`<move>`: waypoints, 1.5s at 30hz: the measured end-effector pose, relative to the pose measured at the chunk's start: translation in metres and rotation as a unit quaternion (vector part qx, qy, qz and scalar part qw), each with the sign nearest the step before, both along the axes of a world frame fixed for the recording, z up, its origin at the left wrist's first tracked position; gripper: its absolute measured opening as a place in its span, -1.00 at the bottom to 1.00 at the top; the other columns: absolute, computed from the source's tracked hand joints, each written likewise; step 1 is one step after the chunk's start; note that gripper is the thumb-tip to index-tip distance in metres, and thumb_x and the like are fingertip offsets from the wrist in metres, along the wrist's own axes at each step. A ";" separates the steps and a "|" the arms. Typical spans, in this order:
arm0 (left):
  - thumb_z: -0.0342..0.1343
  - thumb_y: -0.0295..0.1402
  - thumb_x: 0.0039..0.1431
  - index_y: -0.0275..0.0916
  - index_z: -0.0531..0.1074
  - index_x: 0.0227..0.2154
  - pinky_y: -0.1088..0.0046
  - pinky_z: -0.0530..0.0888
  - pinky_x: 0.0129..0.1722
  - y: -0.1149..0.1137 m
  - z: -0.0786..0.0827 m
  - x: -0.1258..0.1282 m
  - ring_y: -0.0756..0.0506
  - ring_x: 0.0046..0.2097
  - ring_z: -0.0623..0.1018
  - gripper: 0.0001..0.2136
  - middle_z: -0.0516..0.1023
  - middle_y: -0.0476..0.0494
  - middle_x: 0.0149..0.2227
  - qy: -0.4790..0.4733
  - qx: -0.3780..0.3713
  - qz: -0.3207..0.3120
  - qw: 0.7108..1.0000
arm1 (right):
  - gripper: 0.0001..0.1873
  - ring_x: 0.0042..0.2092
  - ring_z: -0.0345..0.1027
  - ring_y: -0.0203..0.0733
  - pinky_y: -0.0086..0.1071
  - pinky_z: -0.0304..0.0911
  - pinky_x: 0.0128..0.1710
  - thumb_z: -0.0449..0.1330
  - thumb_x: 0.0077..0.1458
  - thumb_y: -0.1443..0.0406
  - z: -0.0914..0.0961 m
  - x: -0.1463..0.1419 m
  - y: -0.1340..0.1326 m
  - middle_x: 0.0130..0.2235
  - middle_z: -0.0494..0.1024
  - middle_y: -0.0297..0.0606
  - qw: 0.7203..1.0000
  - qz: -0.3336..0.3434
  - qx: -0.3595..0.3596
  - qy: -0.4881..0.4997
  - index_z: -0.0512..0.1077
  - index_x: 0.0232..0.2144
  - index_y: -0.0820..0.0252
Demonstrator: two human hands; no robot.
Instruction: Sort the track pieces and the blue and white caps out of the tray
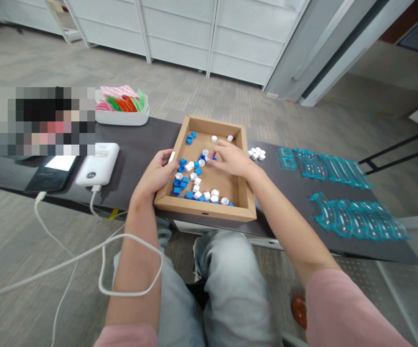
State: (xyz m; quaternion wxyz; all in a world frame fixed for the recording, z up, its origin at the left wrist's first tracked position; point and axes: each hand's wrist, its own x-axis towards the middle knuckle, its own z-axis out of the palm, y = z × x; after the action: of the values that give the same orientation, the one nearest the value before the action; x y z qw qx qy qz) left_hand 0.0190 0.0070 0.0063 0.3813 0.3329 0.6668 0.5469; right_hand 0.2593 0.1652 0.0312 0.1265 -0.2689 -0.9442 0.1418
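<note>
A shallow cardboard box sits on the dark table, holding many small blue and white hexagonal pieces, mostly in its left and near parts. My left hand grips the box's left wall, thumb over the rim. Inside the box, my right hand reaches over the right wall with bent fingers among the pieces. A white hexagonal piece lies at its fingertips, and a bit of blue shows between the fingers; what they pinch is partly hidden. Just right of the box lies a cluster of white hexagonal pieces.
Teal transparent plastic parts lie in rows on the table's right. At left are a white power bank with cables, a black phone and a white basket of colourful items. A loose white cable crosses over my left forearm.
</note>
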 end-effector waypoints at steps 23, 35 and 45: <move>0.36 -0.18 -0.12 -0.14 0.60 0.11 0.17 0.62 0.19 -0.002 -0.006 -0.013 -0.31 0.13 0.69 -0.38 0.77 -0.15 0.06 0.065 -0.014 0.003 0.998 | -0.90 0.03 0.61 0.21 0.08 0.30 0.24 0.39 0.29 0.17 -0.038 0.176 0.063 -0.09 0.81 -0.08 0.921 -0.384 0.040 0.046 0.59 -0.21 0.01; 0.36 -0.20 -0.10 -0.13 0.59 0.08 0.18 0.61 0.22 -0.002 -0.004 -0.011 -0.29 0.12 0.69 -0.42 0.75 -0.14 0.04 0.064 -0.011 0.005 0.998 | -0.91 0.12 0.47 0.29 0.13 0.21 0.23 0.32 0.29 0.19 -0.037 0.168 0.054 -0.01 0.75 -0.02 0.924 -0.370 0.083 0.060 0.60 -0.22 0.04; 0.35 -0.20 -0.08 -0.13 0.59 0.08 0.21 0.63 0.16 -0.002 -0.006 -0.010 -0.29 0.14 0.69 -0.43 0.76 -0.16 0.05 0.056 -0.001 0.005 0.998 | -0.77 0.19 0.47 0.21 0.06 0.15 0.28 0.19 0.54 0.13 -0.003 0.099 0.006 0.06 0.76 -0.11 0.978 -0.174 0.073 0.087 0.64 -0.05 0.01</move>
State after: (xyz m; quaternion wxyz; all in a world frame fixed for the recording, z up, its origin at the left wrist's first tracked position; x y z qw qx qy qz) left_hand 0.0090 0.0047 0.0003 0.3410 0.3592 0.6890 0.5291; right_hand 0.3581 0.1717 0.0286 0.2498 -0.4059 -0.8762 0.0713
